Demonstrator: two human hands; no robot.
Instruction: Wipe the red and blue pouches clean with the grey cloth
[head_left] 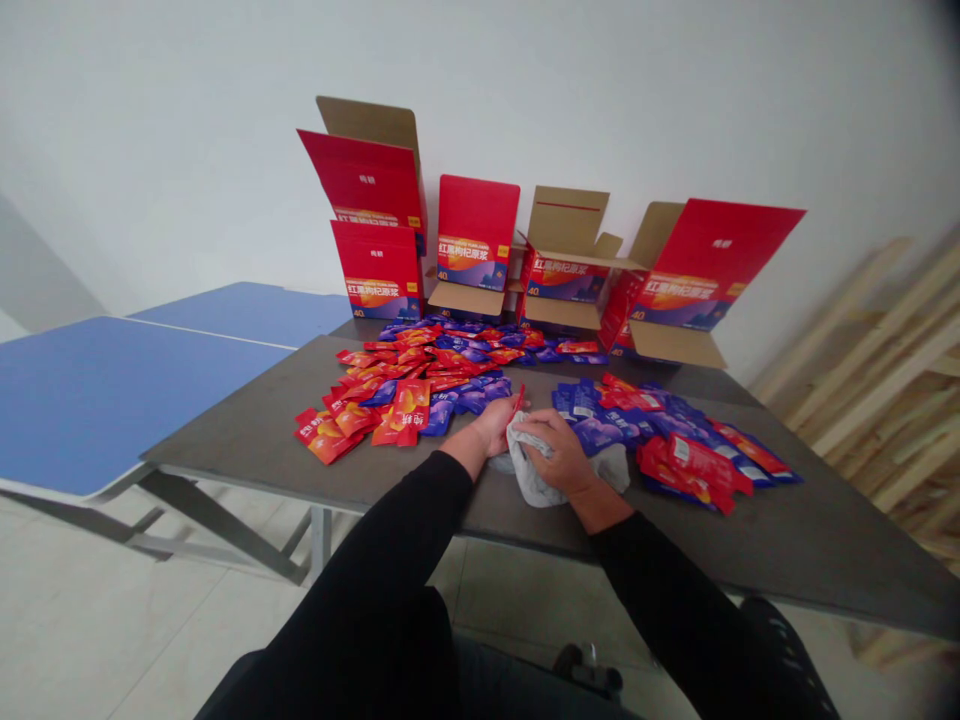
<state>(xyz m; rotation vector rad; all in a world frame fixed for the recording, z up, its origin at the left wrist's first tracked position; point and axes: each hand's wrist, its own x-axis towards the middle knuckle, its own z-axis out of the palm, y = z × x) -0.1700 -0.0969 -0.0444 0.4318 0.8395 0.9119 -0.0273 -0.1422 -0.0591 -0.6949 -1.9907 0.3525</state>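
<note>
Grey cloth (536, 488) is bunched under the curled fingers of the right hand (561, 455), pressed close to a red sachet (519, 398), seen nearly edge-on, that the left hand (495, 425) grips near the desk's (255, 430) six o'clock edge. From the hands, a mixed heap (409, 408) of red and blue packets spreads toward eleven o'clock, a second heap (611, 430) lies at three, and open-flapped boxes (471, 262) stand around twelve.

The person's left hand (493, 424) and right hand (561, 458) are bare, emerging from plain black long sleeves (390, 540); below the table's (262, 435) near edge, dark trousers (517, 690) show dimly.
</note>
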